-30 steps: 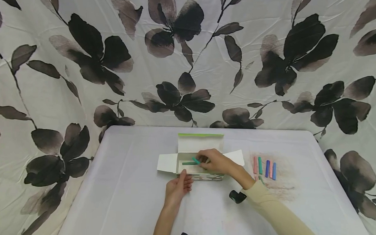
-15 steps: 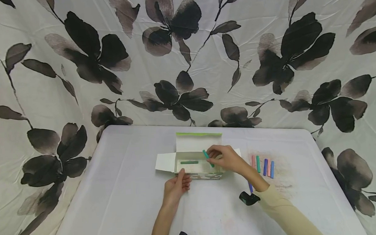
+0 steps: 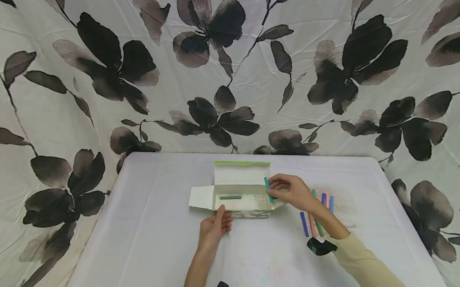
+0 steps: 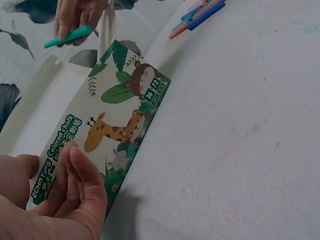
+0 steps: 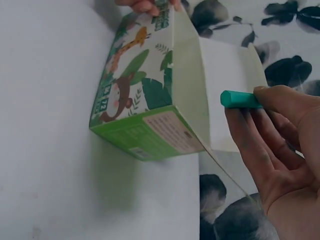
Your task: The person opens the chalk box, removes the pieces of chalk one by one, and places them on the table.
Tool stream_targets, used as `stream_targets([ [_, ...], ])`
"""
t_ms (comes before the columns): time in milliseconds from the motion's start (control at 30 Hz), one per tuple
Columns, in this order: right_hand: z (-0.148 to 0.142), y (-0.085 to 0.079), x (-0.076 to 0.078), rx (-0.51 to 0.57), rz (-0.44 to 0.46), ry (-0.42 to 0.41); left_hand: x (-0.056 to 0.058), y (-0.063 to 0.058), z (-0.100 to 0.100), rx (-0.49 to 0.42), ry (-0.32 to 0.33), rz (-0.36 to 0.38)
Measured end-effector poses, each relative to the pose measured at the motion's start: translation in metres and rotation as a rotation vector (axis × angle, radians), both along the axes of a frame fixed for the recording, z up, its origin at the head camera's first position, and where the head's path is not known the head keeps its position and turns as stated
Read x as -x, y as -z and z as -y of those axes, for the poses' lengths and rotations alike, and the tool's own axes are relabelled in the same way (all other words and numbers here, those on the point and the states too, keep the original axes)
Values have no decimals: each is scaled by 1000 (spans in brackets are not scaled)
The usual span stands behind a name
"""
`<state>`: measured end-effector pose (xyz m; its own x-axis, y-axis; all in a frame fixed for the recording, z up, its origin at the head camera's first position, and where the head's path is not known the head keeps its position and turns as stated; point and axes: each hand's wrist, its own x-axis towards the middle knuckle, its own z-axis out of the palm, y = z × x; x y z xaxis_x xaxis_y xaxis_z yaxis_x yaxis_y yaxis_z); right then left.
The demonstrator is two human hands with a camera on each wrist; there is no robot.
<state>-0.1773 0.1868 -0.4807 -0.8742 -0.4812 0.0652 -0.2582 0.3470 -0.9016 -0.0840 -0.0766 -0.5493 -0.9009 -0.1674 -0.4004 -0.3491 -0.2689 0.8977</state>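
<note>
A white cardboard box (image 3: 241, 173) of coloured chalk stands with its lid up and side flaps spread. My left hand (image 3: 211, 230) grips its front wall near the left corner, thumb over the rim and fingers curled against the printed face, as the left wrist view shows. Between thumb and fingertips, my right hand (image 3: 294, 191) pinches a teal-green chalk stick (image 5: 240, 99) above the box's right end. One dark green chalk stick (image 3: 230, 197) lies inside on the box floor. The right hand partly covers the right flap.
Right of the box, several chalk sticks lie in two rows on the white table, among them a blue stick (image 3: 304, 224) and a light blue stick (image 3: 332, 204); my right forearm hides part of them. Brownish chalk dust marks the cloth there. A floral cloth (image 3: 212, 76) hangs behind.
My right hand has moved right with the green chalk stick, from over the middle of the box to its right end. The left hand stays on the box.
</note>
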Motion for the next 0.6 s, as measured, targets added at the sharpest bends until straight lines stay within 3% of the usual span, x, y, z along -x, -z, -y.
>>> stream_targets([
  [300,-28,-8,-9,42,38,52,1,1,1,-13,-2,-1],
  [600,-54,-9,-21,28,64,161,3,4,1,-22,-1,16],
])
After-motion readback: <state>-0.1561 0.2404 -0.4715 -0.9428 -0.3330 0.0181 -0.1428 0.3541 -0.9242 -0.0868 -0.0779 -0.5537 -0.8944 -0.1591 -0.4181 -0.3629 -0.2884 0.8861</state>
